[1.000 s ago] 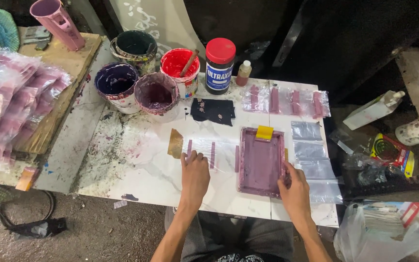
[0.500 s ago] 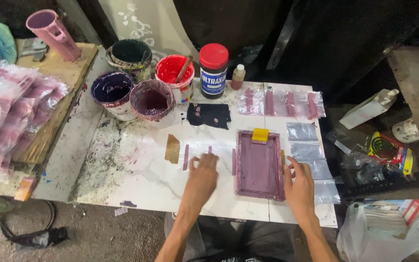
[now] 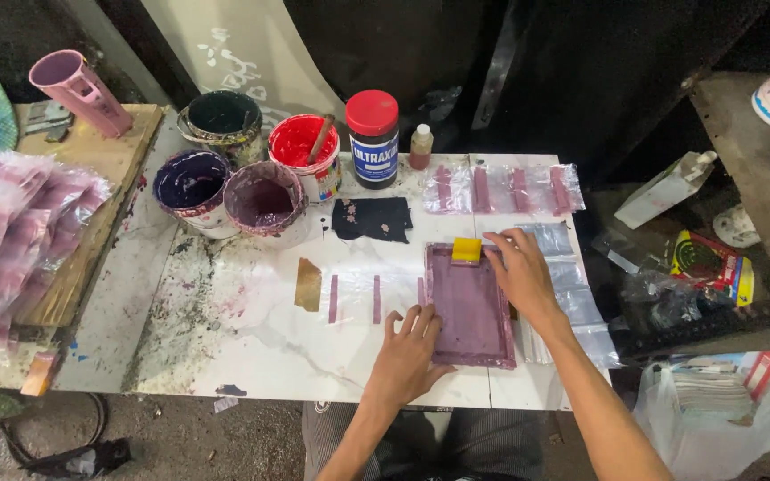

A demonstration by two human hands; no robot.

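since before — right hand (image 3: 520, 272) at squeegee (image 3: 467, 250)

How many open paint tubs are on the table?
4: dark green tub at the back, red tub beside it, dark purple tub and mauve tub in front. None seem hidden.

Left hand (image 3: 407, 352) flat on purple screen frame's (image 3: 470, 307) 8 o'clock edge. Right hand (image 3: 519, 272) at frame's 1 o'clock corner, fingertips touching yellow squeegee (image 3: 466, 250). Paint tubs (image 3: 265, 196) at 10 o'clock on white worktop (image 3: 251, 347).
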